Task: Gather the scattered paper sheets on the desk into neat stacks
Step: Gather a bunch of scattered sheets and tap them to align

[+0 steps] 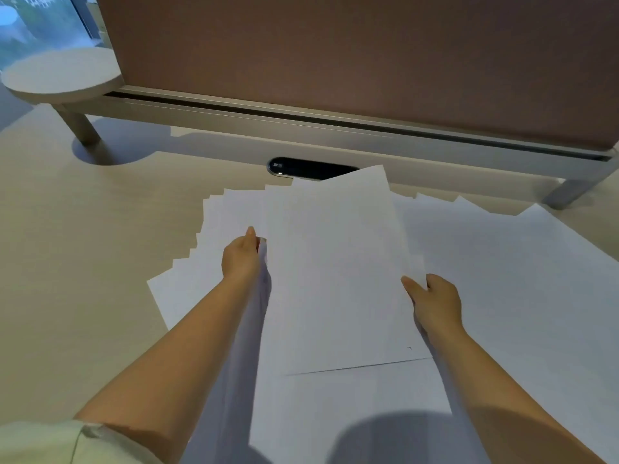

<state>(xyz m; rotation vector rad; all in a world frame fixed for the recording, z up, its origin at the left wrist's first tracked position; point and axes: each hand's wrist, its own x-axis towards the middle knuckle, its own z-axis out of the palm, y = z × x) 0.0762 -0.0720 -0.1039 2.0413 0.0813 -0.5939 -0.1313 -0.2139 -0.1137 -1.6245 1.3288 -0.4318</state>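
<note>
Paper is what both hands have hold of: my left hand (242, 259) takes the left edge of the lifted bundle (335, 262), thumb on top and the fingers hidden beneath, and my right hand (435, 303) has its grip curled round the right edge lower down; the bundle hangs tilted above the table (83, 246), its far corners uneven; the fanned sheets on the left (204, 256) lie stepped on the table beside my left wrist, and the spread sheets on the right (519, 262) run out toward the table's far right; more sheets lie beneath the bundle, near me; the risk, I judge, is that the loose bundle slides apart or bends if I tap it square with the two grips at unequal heights, and lowering it could scuff the sheets beneath out of line; beyond the paper, the dark cable slot (301, 169) sits partly covered by the bundle's far corner, with the partition screen (335, 55) behind and a round side shelf (63, 75) at far left
</note>
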